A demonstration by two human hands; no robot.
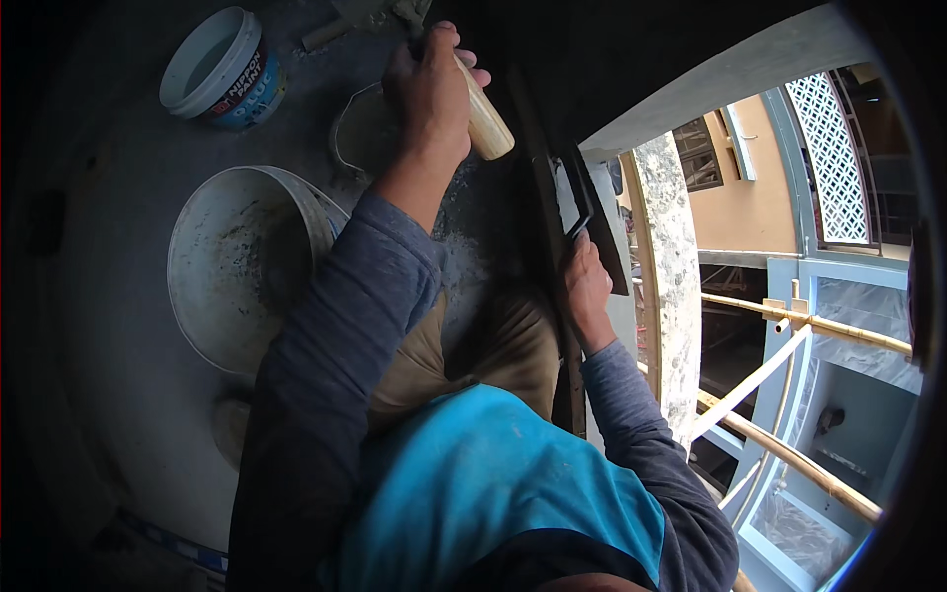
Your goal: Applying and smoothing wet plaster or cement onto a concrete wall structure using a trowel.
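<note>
My left hand [439, 94] is closed round a tool with a pale wooden handle [486, 123], whose butt end sticks out toward the window opening. Its head is dark and partly hidden, so its kind is unclear. Beneath that hand is a round container [347, 133], mostly covered by my wrist. My right hand [588, 284] grips a trowel with a bent metal neck [587, 209]. The trowel's dark blade lies against the edge of the opening, and its handle is hidden in my fingers.
A large white bucket [212, 276], smeared inside, stands at my left. Farther off is a smaller paint bucket [212, 74] with a coloured label. Beyond the rough ledge [666, 286] on the right are bamboo scaffold poles [789, 454] and a blue-framed building.
</note>
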